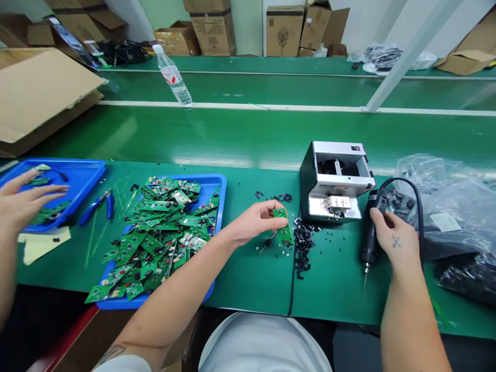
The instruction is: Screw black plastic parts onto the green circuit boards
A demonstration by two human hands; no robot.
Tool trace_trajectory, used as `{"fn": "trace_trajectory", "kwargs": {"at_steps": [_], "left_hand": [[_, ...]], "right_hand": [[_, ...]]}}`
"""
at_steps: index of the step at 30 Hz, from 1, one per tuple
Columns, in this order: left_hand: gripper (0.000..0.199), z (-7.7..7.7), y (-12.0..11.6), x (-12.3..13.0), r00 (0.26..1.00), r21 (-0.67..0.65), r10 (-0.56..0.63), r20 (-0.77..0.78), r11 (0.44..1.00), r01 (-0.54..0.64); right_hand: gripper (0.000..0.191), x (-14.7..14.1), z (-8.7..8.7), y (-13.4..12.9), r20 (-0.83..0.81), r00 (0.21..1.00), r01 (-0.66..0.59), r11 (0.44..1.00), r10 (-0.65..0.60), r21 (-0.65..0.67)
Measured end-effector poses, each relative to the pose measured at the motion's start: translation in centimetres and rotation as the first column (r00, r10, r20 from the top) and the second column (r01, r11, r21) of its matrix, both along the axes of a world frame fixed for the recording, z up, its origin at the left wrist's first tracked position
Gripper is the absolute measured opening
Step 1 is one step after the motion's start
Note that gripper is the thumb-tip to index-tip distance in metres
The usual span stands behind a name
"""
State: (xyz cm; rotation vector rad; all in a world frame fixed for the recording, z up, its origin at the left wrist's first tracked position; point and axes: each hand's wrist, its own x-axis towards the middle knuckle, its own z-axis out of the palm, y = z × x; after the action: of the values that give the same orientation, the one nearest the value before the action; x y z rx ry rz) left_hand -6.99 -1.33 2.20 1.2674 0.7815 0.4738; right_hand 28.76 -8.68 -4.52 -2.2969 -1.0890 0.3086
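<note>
In the head view, my left hand (256,223) pinches a small green circuit board (285,236) between thumb and fingers, above the green mat. Just below that hand is a small black part with a thin metal shaft (267,243). My right hand (397,237) is wrapped round a black electric screwdriver (370,232), its bit pointing toward me. Between the hands lies a pile of small black plastic parts (304,245). Behind them stands a silver and black machine (336,181). Left of my left forearm, a blue tray (221,206) is heaped with green circuit boards (158,227).
Another person's hand (27,199) reaches over a second blue tray (87,181) at left. Blue-handled cutters (96,206) lie between the trays. Plastic bags (445,206) are at right. A water bottle (173,77) and cardboard boxes (284,31) stand at the back.
</note>
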Motion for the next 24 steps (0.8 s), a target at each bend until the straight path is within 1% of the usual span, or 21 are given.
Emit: {"fn": "trace_trajectory", "kwargs": {"at_steps": [3,5,7,8,9,10,11,13,14,15,16,18,20,24], "left_hand": [[0.025,0.0,-0.3,0.0,0.999,-0.028,0.004,0.053,1.000,-0.002],[0.024,0.0,-0.5,0.2,0.998,-0.056,-0.012,0.063,0.998,0.016],[0.024,-0.1,-0.6,0.4,0.998,-0.083,-0.036,0.049,0.996,0.040],[0.025,-0.2,-0.7,0.5,0.998,-0.090,-0.048,0.037,0.995,0.051],[0.024,-0.2,-0.8,0.6,0.998,-0.093,-0.058,0.029,0.994,0.060],[0.024,-0.3,-0.8,0.7,0.997,-0.093,-0.069,0.028,0.993,0.071],[0.024,-0.3,-0.9,0.8,0.996,-0.093,-0.078,0.033,0.992,0.081],[0.024,-0.4,-1.0,0.9,0.993,-0.093,-0.103,0.052,0.990,0.107],[0.024,-0.4,-1.1,0.9,0.992,-0.094,-0.116,0.055,0.988,0.121],[0.026,-0.4,-1.2,1.0,0.990,-0.097,-0.129,0.052,0.986,0.134],[0.028,-0.5,-1.3,1.0,0.989,-0.103,-0.143,0.044,0.984,0.147],[0.033,-0.5,-1.4,1.0,0.984,-0.120,-0.178,0.026,0.976,0.179],[0.036,-0.6,-1.5,1.0,0.978,-0.125,-0.208,0.007,0.970,0.207],[0.034,-0.8,-1.6,1.1,0.966,-0.100,-0.258,-0.034,0.962,0.253]], "right_hand": [[0.040,-0.7,0.8,-0.8,0.152,0.988,-0.012,1.000,0.014,-0.017],[0.047,-1.8,1.6,-1.7,0.255,0.967,-0.031,0.998,0.018,0.045],[0.047,-3.4,2.3,-2.7,0.339,0.939,-0.104,0.985,0.052,0.135],[0.043,-4.2,2.6,-3.1,0.366,0.925,-0.175,0.970,0.103,0.170],[0.036,-5.0,2.9,-3.5,0.384,0.904,-0.273,0.944,0.185,0.187],[0.029,-5.9,3.0,-3.7,0.394,0.871,-0.389,0.902,0.295,0.185],[0.023,-6.7,3.1,-3.9,0.394,0.817,-0.513,0.843,0.421,0.164],[0.017,-8.1,2.9,-4.0,0.373,0.665,-0.721,0.686,0.647,0.095],[0.019,-8.6,2.7,-3.9,0.360,0.591,-0.787,0.613,0.722,0.062],[0.021,-9.0,2.5,-3.8,0.351,0.532,-0.830,0.557,0.771,0.034],[0.023,-9.3,2.3,-3.6,0.346,0.491,-0.855,0.519,0.800,0.013],[0.026,-9.5,1.7,-3.1,0.340,0.444,-0.879,0.476,0.829,-0.015],[0.026,-9.6,1.3,-2.8,0.334,0.418,-0.892,0.451,0.845,-0.024],[0.024,-9.5,0.8,-2.4,0.297,0.412,-0.903,0.429,0.861,0.007]]}}
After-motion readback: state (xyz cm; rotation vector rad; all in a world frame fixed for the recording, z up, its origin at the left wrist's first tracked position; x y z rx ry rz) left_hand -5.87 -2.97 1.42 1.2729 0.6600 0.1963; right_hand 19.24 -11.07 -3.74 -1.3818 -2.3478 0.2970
